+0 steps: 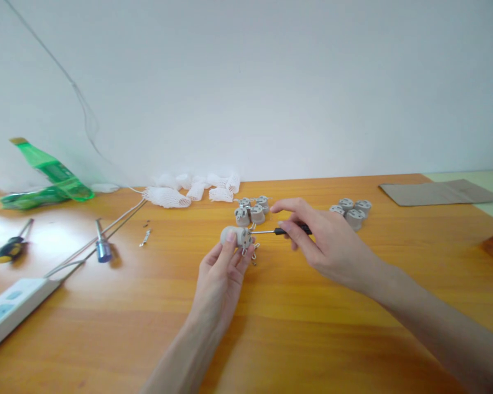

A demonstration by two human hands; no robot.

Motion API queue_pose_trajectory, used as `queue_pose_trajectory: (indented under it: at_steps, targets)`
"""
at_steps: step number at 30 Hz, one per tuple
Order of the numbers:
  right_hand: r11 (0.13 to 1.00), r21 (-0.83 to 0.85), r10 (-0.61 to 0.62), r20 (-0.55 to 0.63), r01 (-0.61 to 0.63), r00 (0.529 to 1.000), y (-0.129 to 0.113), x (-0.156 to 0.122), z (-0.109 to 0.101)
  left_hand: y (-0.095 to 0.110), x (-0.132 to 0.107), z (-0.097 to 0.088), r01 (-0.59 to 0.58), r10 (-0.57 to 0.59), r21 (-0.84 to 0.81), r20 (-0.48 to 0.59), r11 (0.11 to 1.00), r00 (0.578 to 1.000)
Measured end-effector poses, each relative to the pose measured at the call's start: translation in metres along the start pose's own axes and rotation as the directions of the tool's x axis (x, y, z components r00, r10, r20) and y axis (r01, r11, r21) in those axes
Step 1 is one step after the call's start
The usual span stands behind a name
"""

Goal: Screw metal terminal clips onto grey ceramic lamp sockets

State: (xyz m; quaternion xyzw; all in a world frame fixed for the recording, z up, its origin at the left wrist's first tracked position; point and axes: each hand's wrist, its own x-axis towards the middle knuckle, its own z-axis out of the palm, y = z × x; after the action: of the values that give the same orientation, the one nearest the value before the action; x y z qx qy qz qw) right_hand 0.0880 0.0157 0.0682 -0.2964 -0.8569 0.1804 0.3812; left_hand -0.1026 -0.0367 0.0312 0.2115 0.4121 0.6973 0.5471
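the left hand [219, 273] had its fingers closed round a pale ceramic lamp socket [234, 236], steadying it above the bench [353, 339], while the right hand [332, 246] pinched a small black-handled screwdriver [285, 231] level, its shaft lined up with the socket's end. more sockets [257, 214] sat just beyond the fingers.

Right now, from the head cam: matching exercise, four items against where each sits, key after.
Items:
1. ceramic lamp holder
2. black-handled screwdriver
3. white mesh netting
4. white power strip

Places:
A. at the near left corner of the table
B. pinched in the right hand
C. bunched against the wall
D. held in the left hand

Pairs: 1-D, 2-B, 3-C, 4-A
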Motion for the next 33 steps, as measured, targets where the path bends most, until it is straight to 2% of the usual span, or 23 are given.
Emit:
queue_pose_trajectory:
  at_steps: [4, 8, 11, 14, 17, 20, 23, 26, 29, 31, 33]
  targets:
    - [0.991, 0.035, -0.130, -0.007, 0.130, 0.991, 0.0031, 0.0004, -0.0023, 0.0006, -0.0002, 0.0001, 0.002, -0.002, -0.007, 0.004, 1.000, 1.000]
    - [0.999, 0.010, -0.041, -0.051, 0.041, 0.998, 0.0038, 0.0007, -0.0052, -0.0006, -0.0012, 0.0006, 0.022, -0.022, 0.008, 0.023, 1.000, 0.999]
    - [1.000, -0.008, 0.030, -0.009, -0.030, 1.000, 0.0032, 0.0007, -0.0052, -0.0009, 0.0002, -0.0006, 0.024, -0.025, 0.005, 0.024, 1.000, 0.999]
    - [0.999, 0.018, -0.051, 0.029, 0.050, 0.998, 0.0035, 0.0003, -0.0037, -0.0006, 0.0026, -0.0022, 0.009, -0.009, -0.018, -0.003, 1.000, 1.000]
    - [0.989, 0.030, -0.145, -0.010, 0.145, 0.989, 0.0042, -0.0001, -0.0026, -0.0016, 0.0023, -0.0016, 0.013, -0.013, -0.016, 0.000, 1.000, 1.000]
    - [0.993, -0.047, -0.115, -0.089, 0.111, 0.989, 0.0043, 0.0001, -0.0029, -0.0039, -0.0005, 0.0005, 0.038, -0.038, 0.003, 0.031, 0.999, 0.999]
    - [0.993, -0.113, -0.048, -0.054, 0.042, 0.997, 0.0033, 0.0008, -0.0039, -0.0046, -0.0017, 0.0017, 0.040, -0.040, 0.002, 0.027, 0.999, 0.999]
    - [0.987, -0.114, -0.116, 0.012, 0.116, 0.993, 0.0012, 0.0015, -0.0048, -0.0031, -0.0001, 0.0015, 0.021, -0.021, -0.016, 0.001, 1.000, 1.000]
    - [0.976, -0.088, -0.203, -0.022, 0.200, 0.979, -0.0012, 0.0013, -0.0039, -0.0023, 0.0017, 0.0011, 0.011, -0.011, -0.022, -0.006, 1.000, 1.000]
    - [0.978, -0.116, -0.183, -0.070, 0.174, 0.981, -0.0023, 0.0002, -0.0017, -0.0025, 0.0021, 0.0010, 0.020, -0.020, -0.024, -0.002, 1.000, 1.000]
    - [0.978, -0.174, -0.129, -0.070, 0.115, 0.989, -0.0027, -0.0012, 0.0013, -0.0025, 0.0022, 0.0007, 0.027, -0.027, -0.028, 0.000, 0.999, 1.000]
